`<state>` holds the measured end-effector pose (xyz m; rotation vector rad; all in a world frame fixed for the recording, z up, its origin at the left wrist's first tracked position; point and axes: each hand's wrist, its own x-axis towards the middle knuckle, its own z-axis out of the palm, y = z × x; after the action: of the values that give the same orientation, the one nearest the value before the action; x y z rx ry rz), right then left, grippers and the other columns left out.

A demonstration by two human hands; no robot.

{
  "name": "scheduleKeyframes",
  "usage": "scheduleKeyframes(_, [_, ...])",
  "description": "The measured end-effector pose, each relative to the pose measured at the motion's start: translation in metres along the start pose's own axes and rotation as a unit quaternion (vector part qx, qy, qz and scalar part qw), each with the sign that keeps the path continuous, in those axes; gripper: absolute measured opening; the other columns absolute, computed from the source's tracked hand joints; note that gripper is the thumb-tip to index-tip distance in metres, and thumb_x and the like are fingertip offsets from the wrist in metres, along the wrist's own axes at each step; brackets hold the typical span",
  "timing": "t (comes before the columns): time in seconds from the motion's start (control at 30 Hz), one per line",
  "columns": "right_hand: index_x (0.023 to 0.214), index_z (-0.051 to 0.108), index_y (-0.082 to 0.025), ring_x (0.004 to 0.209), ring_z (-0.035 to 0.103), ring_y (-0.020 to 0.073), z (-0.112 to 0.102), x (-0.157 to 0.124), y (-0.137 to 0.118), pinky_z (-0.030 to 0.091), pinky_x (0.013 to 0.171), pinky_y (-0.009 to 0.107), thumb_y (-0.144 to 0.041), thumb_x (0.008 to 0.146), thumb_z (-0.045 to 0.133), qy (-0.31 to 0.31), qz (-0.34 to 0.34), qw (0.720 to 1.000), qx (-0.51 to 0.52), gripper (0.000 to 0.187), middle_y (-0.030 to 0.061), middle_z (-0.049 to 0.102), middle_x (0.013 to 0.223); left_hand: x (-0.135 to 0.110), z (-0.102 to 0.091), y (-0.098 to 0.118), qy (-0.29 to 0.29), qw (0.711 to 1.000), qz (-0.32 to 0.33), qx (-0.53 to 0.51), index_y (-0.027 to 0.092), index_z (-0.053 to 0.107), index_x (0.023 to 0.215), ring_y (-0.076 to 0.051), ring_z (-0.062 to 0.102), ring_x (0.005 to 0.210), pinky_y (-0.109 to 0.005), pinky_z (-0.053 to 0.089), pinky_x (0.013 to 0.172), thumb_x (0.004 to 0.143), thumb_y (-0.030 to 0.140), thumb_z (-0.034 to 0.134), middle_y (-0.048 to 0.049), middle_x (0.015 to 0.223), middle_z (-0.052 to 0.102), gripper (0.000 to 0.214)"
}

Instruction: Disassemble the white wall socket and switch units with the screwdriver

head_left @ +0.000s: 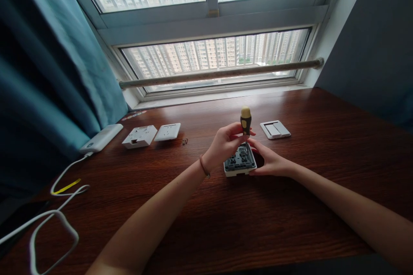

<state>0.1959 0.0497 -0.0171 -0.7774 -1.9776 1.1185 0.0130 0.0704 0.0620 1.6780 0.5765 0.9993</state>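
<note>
Straight to the box (240, 165), at about 4 o'clock from the middle of the view, dark works facing up, apparently resting on the table (206, 206). Braced there by the right hand (274, 162), with thumb at the near corner and fingers around the far right side, clamped on the walls. Looks like light, stiff plastic, so likely to skid or twist on this glossy wood if left unbraced. Best held by the outer walls at 3 and 9 o'clock, clear of the possibly brittle fittings inside.

Now up to the screwdriver (245, 122), nearly upright at 12 o'clock over the box, pinched low on the handle by the fingers of the left hand (226, 139). Should feel solid, easy to spin, with a waist to limit slipping. No clear sight of the tip.

Over to the screws (185, 141) at 10 o'clock from the box: tiny, hard, easily rolled away, better pinched singly.
</note>
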Motion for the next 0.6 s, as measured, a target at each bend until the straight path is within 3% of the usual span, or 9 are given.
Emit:
scheduleKeyframes(0.1, [0.137, 0.026, -0.026, 0.127, 0.035, 0.0287, 0.0, 0.0, 0.002, 0.03, 0.106, 0.046, -0.028, 0.06, 0.077, 0.003, -0.017, 1.0, -0.013, 0.092, 0.0094, 0.031, 0.141, -0.002, 0.006, -0.004, 0.066, 0.998, 0.006, -0.011, 0.013, 0.057, 0.082, -0.015, 0.063, 0.074, -0.026, 0.052, 0.067, 0.07, 0.029, 0.069, -0.0065, 0.082, 0.066, 0.023])
scheduleKeyframes(0.27, [0.137, 0.025, -0.026, 0.128, 0.034, 0.0293, 0.001, 0.0, 0.005, 0.031, 0.106, 0.046, -0.028, 0.059, 0.078, 0.012, -0.016, 1.0, -0.013, 0.095, 0.0099, 0.032, 0.14, -0.002, 0.006, -0.013, 0.137, 0.989, 0.016, 0.062, 0.015, 0.054, 0.077, -0.007, 0.054, 0.056, -0.016, 0.042, 0.048, 0.063, 0.032, 0.074, -0.0013, 0.076, 0.062, 0.029])
scheduleKeyframes(0.43, [0.136, 0.026, -0.024, 0.126, 0.037, 0.0284, 0.001, 0.001, 0.003, 0.031, 0.105, 0.045, -0.028, 0.058, 0.078, 0.009, -0.016, 1.0, -0.024, 0.094, 0.0105, 0.036, 0.138, -0.001, 0.003, -0.012, 0.08, 0.993, 0.008, 0.091, 0.016, 0.057, 0.091, -0.004, 0.044, 0.05, -0.016, 0.035, 0.043, 0.068, 0.031, 0.071, 0.0007, 0.075, 0.057, 0.031])
scheduleKeyframes(0.6, [0.136, 0.025, -0.024, 0.126, 0.036, 0.0281, 0.0, 0.0, 0.006, 0.031, 0.106, 0.045, -0.027, 0.057, 0.079, 0.009, -0.013, 0.999, -0.03, 0.096, 0.0105, 0.036, 0.138, 0.002, -0.002, 0.004, 0.01, 0.999, -0.026, 0.035, 0.014, 0.053, 0.106, -0.005, 0.049, 0.056, -0.016, 0.039, 0.043, 0.073, 0.027, 0.065, -0.0073, 0.102, 0.057, 0.037])
